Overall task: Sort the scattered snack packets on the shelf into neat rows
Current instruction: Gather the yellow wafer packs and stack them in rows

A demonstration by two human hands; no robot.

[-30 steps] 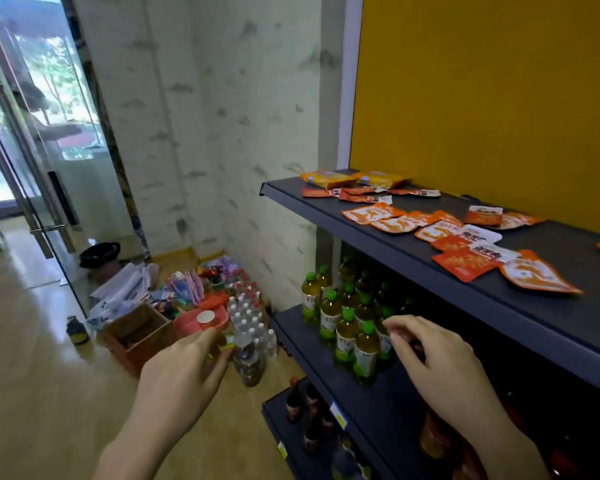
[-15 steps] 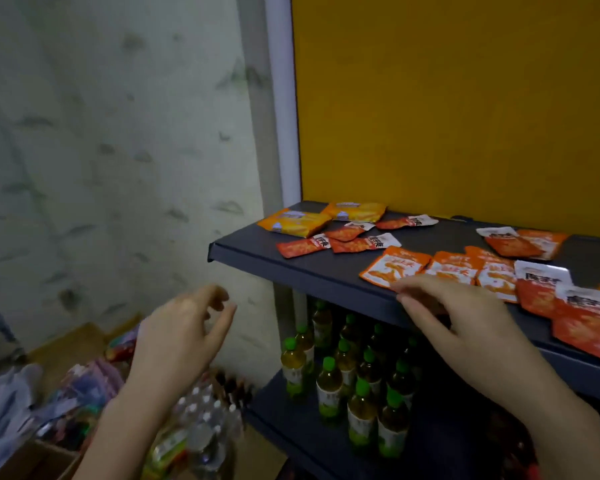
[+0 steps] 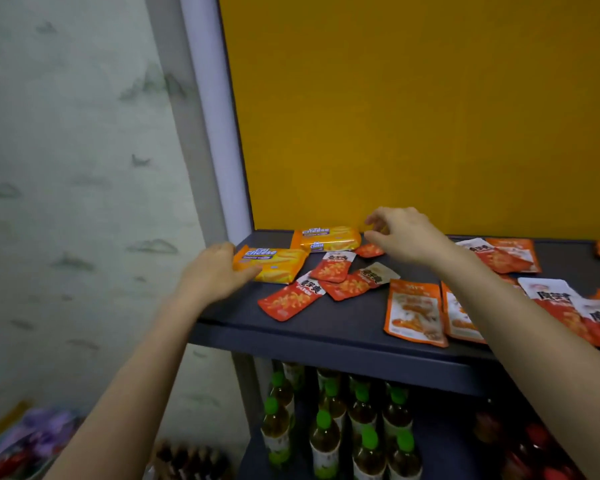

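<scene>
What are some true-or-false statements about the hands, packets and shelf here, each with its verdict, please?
1. The left hand holds the near cheese pack. True.
2. The right hand holds a bottle. False: it is over a red packet at the back of the shelf; the bottles stand one shelf below.
3. Two cheese packs lie on the shelf. True: the far cheese pack lies behind the near one.
4. The panel behind the shelf is blue. False: it is yellow.
5. The snacks lie in neat rows. False: the packets are scattered, some overlapping.
</scene>
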